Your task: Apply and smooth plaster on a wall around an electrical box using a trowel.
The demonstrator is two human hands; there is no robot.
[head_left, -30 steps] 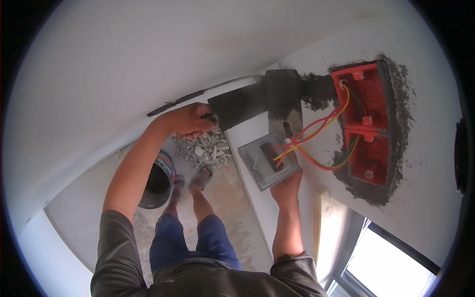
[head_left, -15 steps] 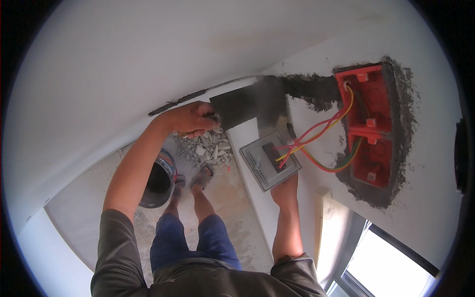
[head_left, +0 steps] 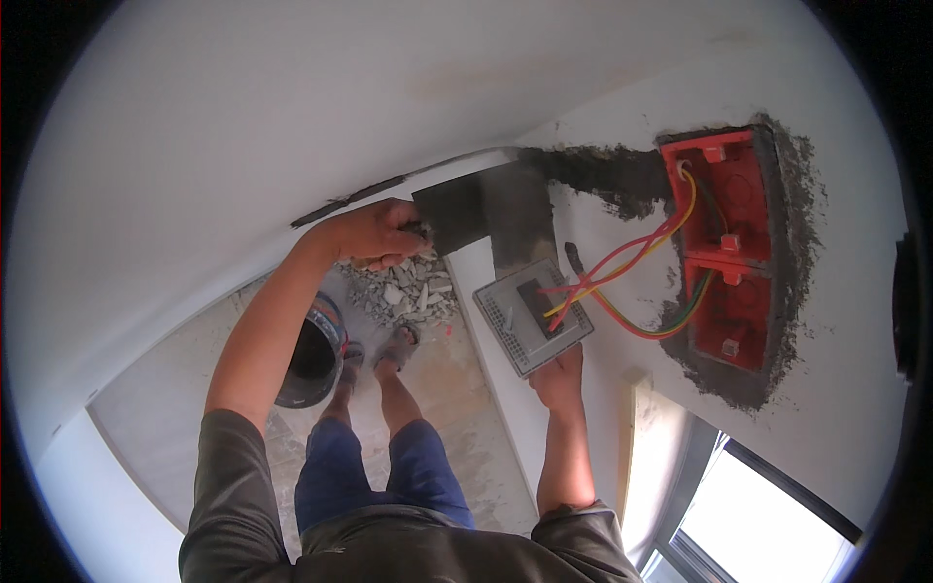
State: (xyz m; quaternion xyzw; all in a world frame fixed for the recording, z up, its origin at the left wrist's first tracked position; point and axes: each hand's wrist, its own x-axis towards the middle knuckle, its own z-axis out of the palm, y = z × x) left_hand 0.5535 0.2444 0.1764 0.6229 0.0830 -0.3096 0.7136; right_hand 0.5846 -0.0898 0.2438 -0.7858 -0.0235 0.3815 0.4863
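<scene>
At the wall corner my left hand (head_left: 374, 236) is closed at the edge of a dark, flat rectangular plate (head_left: 452, 214). My right hand (head_left: 561, 377) is closed below a grey square socket panel (head_left: 498, 309), which covers part of its fingers. Past the panel, in line with this hand, shows a dark mortar-coated trowel blade (head_left: 523, 223); its handle is hidden. Red and yellow wires (head_left: 627, 251) run from two red wall boxes (head_left: 724, 199) to the dark middle of the panel.
Dark mortar fills a strip (head_left: 612, 175) of the white wall and rings the boxes. Below lie grey rubble (head_left: 408, 291) and a black bucket (head_left: 309, 364), beside my feet. A window (head_left: 768, 515) stands at lower right.
The dark trowel blade has shifted slightly left, toward the plate at my left hand. My right hand and the panel have moved very little; my left hand stays in place.
</scene>
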